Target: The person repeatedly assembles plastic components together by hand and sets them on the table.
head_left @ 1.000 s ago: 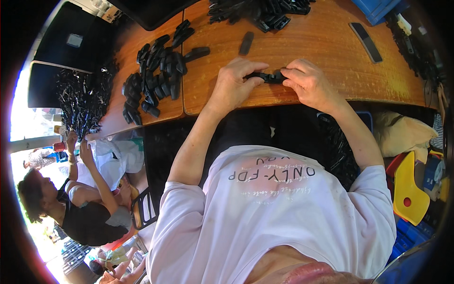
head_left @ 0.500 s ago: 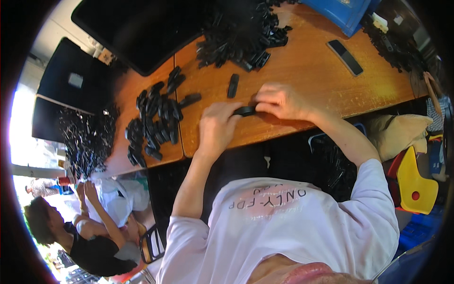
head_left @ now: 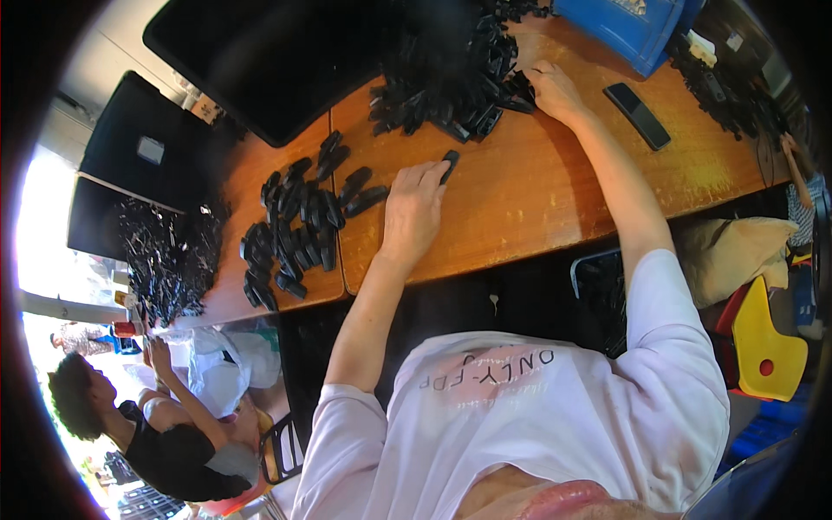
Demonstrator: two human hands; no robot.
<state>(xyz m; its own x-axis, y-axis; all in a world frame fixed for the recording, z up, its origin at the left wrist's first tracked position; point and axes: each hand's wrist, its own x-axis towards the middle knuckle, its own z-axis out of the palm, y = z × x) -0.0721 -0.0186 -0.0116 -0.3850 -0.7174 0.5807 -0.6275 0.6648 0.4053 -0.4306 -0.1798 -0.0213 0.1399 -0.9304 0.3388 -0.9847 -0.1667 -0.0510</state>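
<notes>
Head view: hands [head_left: 412, 210] now well apart, right one [head_left: 556, 92] at black pile [head_left: 438, 82].

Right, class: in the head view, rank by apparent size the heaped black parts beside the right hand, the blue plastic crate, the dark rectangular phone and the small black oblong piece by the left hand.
1. Heaped black parts
2. Blue crate, cut off at the top
3. Phone
4. Black oblong piece
</notes>
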